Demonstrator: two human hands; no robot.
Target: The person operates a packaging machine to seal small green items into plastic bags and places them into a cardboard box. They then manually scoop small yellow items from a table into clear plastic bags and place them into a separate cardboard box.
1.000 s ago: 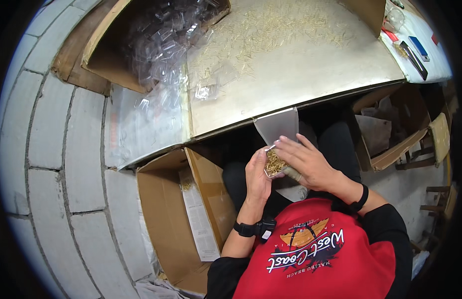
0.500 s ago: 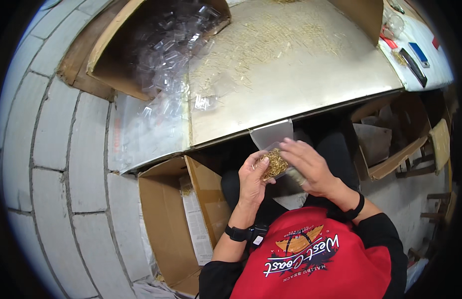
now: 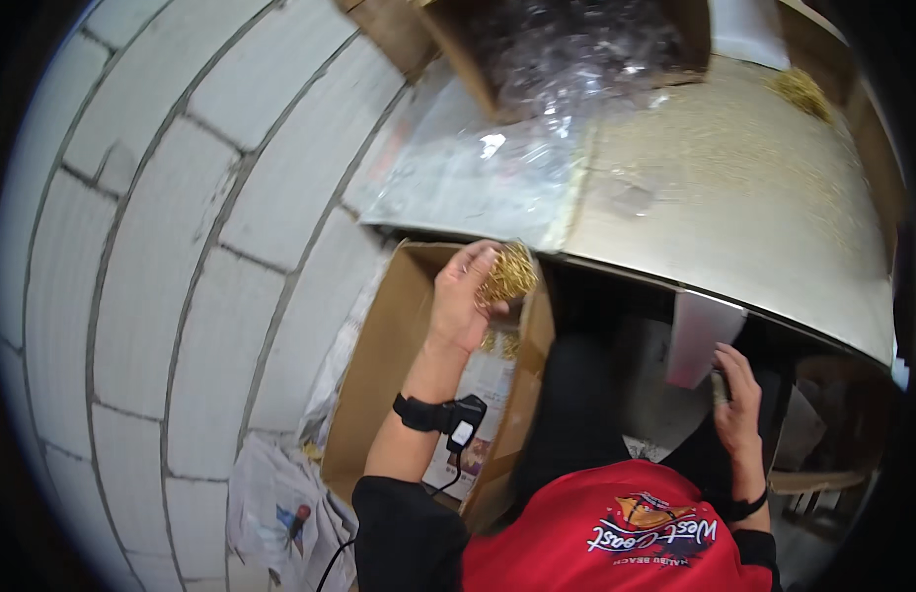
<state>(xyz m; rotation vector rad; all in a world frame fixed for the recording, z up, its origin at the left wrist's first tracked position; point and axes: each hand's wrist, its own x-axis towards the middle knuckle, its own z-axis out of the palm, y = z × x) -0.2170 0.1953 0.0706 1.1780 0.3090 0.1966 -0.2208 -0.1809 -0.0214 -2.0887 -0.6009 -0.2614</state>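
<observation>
So the left hand (image 3: 461,301) is clenched around a bundle of small golden metal bits (image 3: 507,274), kind of a tangled brassy clump, and it's holding that right over the open brown cardboard box (image 3: 379,365) that sits on the floor by the person's left side. A few more of the golden pieces lie down inside the box just below the hand, on what looks like printed paper lining the bottom. There's a black strap with a small device on the left wrist (image 3: 440,414).

The right hand (image 3: 739,405) is off to the other side, well apart from the left one, fingers pinching the lower edge of a clear flat plastic bag (image 3: 703,337) that hangs just under the edge of the worktop.

Above both hands is the grey metal worktop (image 3: 754,207), dusted with loose golden bits, with a small heap near its far right corner (image 3: 801,89). Further out past the left hand there's a cardboard box stuffed with crinkly clear plastic bags (image 3: 576,49), plus some clear sheeting spread on the worktop's left end. To the left of everything is a wall of pale grey blocks (image 3: 162,227), and crumpled newspaper (image 3: 280,503) lies on the floor beside the box.
</observation>
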